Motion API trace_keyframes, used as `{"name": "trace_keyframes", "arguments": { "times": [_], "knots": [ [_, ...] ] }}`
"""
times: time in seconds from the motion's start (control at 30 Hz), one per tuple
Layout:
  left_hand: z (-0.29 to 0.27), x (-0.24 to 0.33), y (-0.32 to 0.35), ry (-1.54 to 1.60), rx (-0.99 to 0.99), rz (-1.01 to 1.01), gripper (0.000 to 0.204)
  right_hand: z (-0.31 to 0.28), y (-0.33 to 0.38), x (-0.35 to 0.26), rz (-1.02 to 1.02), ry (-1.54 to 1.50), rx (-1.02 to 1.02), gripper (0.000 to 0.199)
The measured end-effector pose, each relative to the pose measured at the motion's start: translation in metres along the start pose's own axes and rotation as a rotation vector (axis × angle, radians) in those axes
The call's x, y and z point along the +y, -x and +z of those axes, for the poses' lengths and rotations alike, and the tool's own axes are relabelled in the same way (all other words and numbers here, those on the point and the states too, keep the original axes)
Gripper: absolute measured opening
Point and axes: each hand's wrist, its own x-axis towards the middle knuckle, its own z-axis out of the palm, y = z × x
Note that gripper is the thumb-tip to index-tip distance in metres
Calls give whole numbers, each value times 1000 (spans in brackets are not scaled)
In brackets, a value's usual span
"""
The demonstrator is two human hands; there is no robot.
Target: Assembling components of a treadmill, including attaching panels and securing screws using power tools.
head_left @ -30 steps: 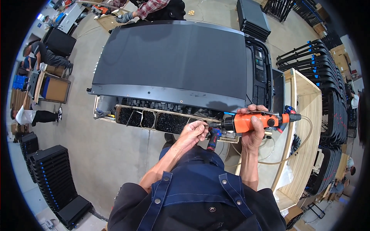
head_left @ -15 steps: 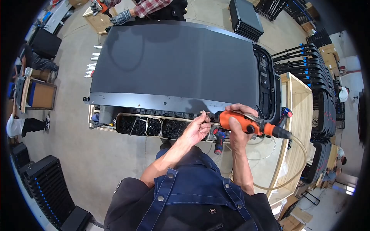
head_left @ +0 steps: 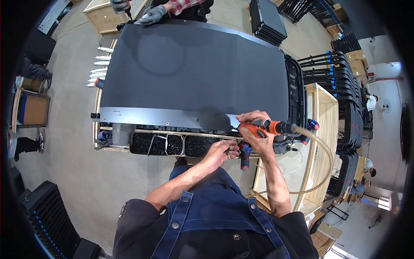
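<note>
My right hand (head_left: pixel 264 146) grips an orange air screwdriver (head_left: pixel 274 127) with a pale hose at its rear. The tool's front end is at the silver side rail (head_left: pixel 151 117) of a wide machine with a black belt-like top (head_left: pixel 202 71); my hand hides the tip. Lower and to the left, my left hand (head_left: pixel 217 154) has its fingers curled, and whatever they hold is too small to make out. It is beside the trays of black screws (head_left: pixel 198 146) along the machine's near side. A red-and-black cordless driver (head_left: pixel 244 158) hangs just right of it.
Across the machine, a co-worker's grey-gloved hand (head_left: pixel 153 15) rests at the far edge. The hose (head_left: pixel 330 151) loops past a wooden crate (head_left: pixel 319 146) on the right. A grey bucket (head_left: pixel 122 134) stands left of the trays. Black frames (head_left: pixel 345 86) are stacked at the right.
My left hand has left the screwdriver's tip and come down beside the trays. My right hand has turned the screwdriver, bringing its front end against the rail. The co-worker's hands have shifted right.
</note>
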Motion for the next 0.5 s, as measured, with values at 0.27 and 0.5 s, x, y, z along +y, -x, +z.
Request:
{"name": "trace_keyframes", "arguments": {
  "times": [0.27,0.5],
  "knots": [
    [-23,25,40,-126,-46,24,31,7,-3,-10,38,89,91,34],
    [-38,33,57,-147,21,187,43,6,12,-40,79,-332,241,41]
  ]
}}
